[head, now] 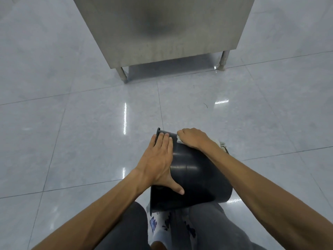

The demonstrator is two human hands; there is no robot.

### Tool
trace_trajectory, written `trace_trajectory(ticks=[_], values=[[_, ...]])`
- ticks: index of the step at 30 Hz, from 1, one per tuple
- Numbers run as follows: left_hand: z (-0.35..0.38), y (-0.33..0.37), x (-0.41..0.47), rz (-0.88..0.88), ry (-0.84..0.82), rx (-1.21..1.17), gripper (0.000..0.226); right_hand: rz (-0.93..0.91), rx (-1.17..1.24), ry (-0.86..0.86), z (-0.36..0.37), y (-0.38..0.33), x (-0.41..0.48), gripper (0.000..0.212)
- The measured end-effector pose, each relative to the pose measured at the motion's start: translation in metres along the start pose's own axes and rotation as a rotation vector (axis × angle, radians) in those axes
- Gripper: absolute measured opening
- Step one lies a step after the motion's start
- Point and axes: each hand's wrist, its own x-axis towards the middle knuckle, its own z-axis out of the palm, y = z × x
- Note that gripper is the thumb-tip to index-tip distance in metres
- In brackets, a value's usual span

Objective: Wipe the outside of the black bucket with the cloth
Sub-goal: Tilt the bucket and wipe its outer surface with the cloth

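Observation:
The black bucket (196,175) lies tipped on its side just in front of my knees, low in the centre of the view. My left hand (160,159) rests flat on its left flank, fingers straight toward the far end and thumb spread across the wall. My right hand (192,138) curls over the bucket's far top edge and grips a pale cloth (222,144). Only small bits of the cloth show beside the fingers and behind the wrist.
A stainless steel cabinet (162,29) on short legs (123,74) stands ahead on the glossy grey tiled floor (90,132). My knees in dark trousers (212,226) sit below the bucket, with a white and blue patterned cloth between them.

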Motion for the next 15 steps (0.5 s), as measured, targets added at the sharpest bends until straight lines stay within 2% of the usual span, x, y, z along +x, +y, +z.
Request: trace_trajectory(ticks=[4,7,11,15], values=[[-0.002,-0.003,0.003,0.026,0.022,0.013,0.168,-0.171,-0.159,0.448,0.035,0.007,-0.063,0.052],[-0.001,-0.002,0.001,0.035,0.034,0.009,0.167,-0.214,-0.166,0.618,0.071,0.015,-0.115,0.055],[0.002,0.008,-0.013,0.003,0.023,0.001,0.165,-0.157,-0.139,0.559,0.068,0.019,-0.123,0.062],[0.0,0.011,-0.017,-0.016,0.026,-0.038,0.163,-0.029,-0.114,0.302,0.015,0.013,-0.068,0.055]])
